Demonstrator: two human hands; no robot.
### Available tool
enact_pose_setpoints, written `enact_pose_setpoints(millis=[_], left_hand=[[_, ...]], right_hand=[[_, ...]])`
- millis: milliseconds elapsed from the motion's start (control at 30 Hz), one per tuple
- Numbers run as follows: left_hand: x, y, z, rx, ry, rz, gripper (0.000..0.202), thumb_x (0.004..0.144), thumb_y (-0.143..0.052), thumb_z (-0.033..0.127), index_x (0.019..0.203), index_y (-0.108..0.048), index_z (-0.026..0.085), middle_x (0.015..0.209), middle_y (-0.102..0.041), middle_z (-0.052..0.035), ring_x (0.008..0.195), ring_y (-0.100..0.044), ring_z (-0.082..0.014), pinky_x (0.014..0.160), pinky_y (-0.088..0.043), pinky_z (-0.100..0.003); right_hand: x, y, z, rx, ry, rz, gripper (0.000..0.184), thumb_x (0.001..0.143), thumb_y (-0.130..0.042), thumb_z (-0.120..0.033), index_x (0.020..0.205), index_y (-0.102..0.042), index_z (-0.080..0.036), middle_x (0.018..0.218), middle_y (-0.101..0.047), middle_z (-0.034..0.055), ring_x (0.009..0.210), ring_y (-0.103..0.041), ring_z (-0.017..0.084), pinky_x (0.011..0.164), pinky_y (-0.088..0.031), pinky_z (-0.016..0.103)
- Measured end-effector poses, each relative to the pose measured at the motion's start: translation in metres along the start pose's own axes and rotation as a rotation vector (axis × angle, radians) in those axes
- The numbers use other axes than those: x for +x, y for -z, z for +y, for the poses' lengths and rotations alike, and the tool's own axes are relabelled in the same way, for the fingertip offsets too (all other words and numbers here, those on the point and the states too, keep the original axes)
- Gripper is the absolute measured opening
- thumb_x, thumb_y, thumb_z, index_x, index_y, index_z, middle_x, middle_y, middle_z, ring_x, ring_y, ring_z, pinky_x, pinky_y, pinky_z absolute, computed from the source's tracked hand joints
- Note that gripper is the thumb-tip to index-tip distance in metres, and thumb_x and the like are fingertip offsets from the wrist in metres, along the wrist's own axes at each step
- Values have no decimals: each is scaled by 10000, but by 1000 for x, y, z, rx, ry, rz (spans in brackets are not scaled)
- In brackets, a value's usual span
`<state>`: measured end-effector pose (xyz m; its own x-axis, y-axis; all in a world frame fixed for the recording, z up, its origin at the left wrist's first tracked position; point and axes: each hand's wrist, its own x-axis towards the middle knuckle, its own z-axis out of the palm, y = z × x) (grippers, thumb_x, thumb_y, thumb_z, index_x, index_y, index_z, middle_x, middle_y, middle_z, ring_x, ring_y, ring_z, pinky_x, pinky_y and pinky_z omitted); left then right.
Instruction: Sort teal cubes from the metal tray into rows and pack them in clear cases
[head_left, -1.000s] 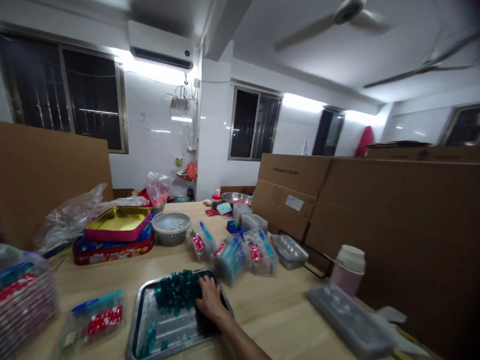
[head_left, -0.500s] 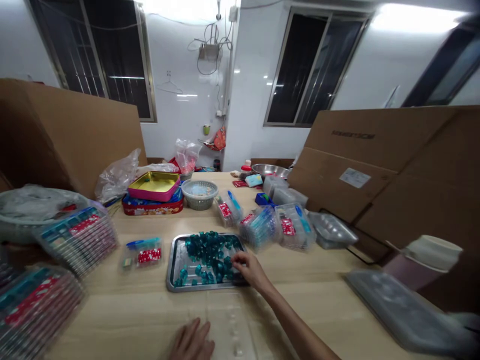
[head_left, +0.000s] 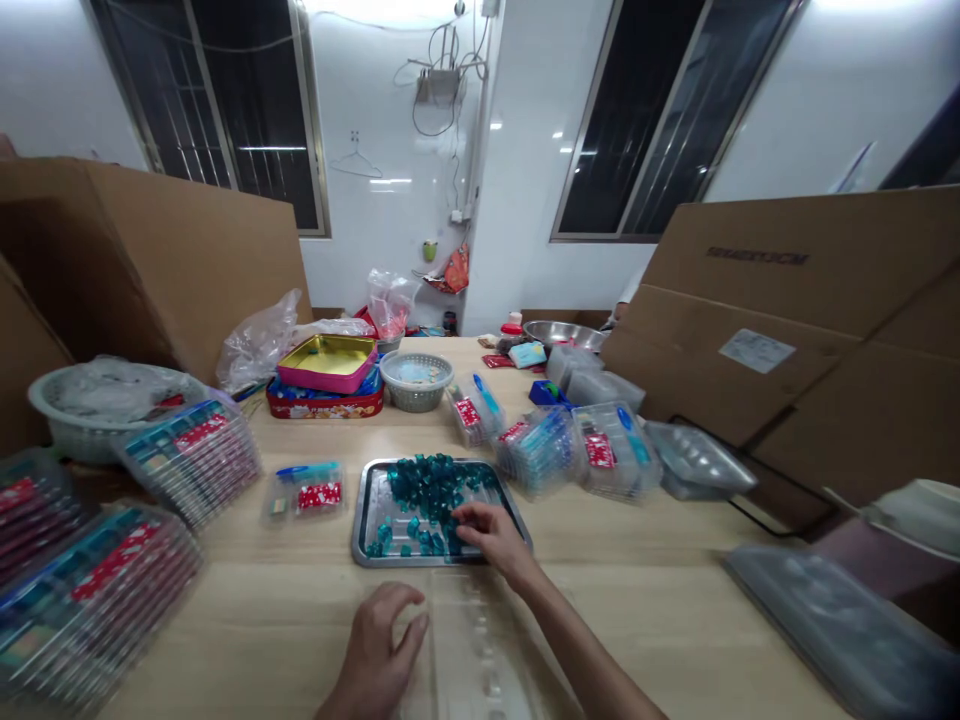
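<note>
A metal tray [head_left: 366, 548] holds a loose heap of shiny teal gems [head_left: 424, 488], with a few scattered toward its near side. Over the tray's right part, my right hand [head_left: 491, 538] has its fingertips pinched on a teal gem at the edge of the heap; the fingers partly hide it. My left hand [head_left: 381, 632] is at the left side of a clear plastic compartment tray [head_left: 469, 640], thumb and fingers curved apart with nothing visible between them. That clear tray lies in front of the metal one, its right part crossed by my right forearm.
Stacked filled plastic cases [head_left: 112, 600] stand at left, with a single case [head_left: 307, 492] beside the metal tray. More cases [head_left: 540, 452] line the right. Farther back are a pink tin [head_left: 328, 378] and a grey basket [head_left: 416, 395]. Cardboard boxes [head_left: 810, 320] flank the table.
My left hand has risen from lying low on the table to the clear tray's left side, fingers now curved. My right hand has moved slightly left over the gems. The view has shifted.
</note>
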<state>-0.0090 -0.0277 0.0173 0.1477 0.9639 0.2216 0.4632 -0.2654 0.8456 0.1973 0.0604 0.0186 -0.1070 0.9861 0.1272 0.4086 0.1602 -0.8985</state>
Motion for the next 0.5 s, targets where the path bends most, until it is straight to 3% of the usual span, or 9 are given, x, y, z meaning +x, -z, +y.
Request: enact_pose_setpoints(millis=[67, 133, 200, 300, 500], left_hand=[[10, 2, 12, -200, 303, -109, 310, 719, -519, 425, 790, -633, 146, 791, -641, -31, 738, -575, -34, 693, -475, -120], [21, 2, 23, -446, 471, -124, 337, 688, -538, 452, 773, -591, 130, 747, -610, -17, 677, -557, -32, 616, -457, -122], [27, 1, 29, -666, 580, -98, 397, 641, -572, 502, 766, -544, 126, 701, -582, -3, 623, -549, -39, 564, -447, -141], [30, 1, 28, -821, 685, -83, 487, 533, -670, 531, 752, -516, 124, 605, -553, 17, 537, -529, -38, 537, -432, -158], [30, 10, 12, -827, 713, -40, 544, 364, -799, 446, 653, -478, 116, 524, -532, 32, 483, -513, -36, 536, -415, -174]], right_hand=[[-12, -5, -9, 264, -73, -66, 242, 654, -659, -251, 865, -644, -133, 729, -622, 26, 635, -552, 124, 613, -427, 245], [-26, -14, -19, 551, -163, -130, 284, 591, -738, -269, 829, -651, -142, 706, -615, 6, 612, -540, 102, 603, -415, 227], [-36, -24, -28, 696, -218, -171, 316, 540, -784, -262, 802, -654, -143, 709, -616, -1, 602, -542, 92, 605, -416, 224], [-44, -37, -35, 710, -225, -193, 321, 525, -800, -242, 784, -640, -137, 719, -617, -5, 599, -561, 97, 613, -431, 235], [-41, -52, -42, 673, -192, -276, 306, 532, -794, -214, 757, -604, -129, 640, -623, -6, 572, -576, 108, 583, -418, 224]])
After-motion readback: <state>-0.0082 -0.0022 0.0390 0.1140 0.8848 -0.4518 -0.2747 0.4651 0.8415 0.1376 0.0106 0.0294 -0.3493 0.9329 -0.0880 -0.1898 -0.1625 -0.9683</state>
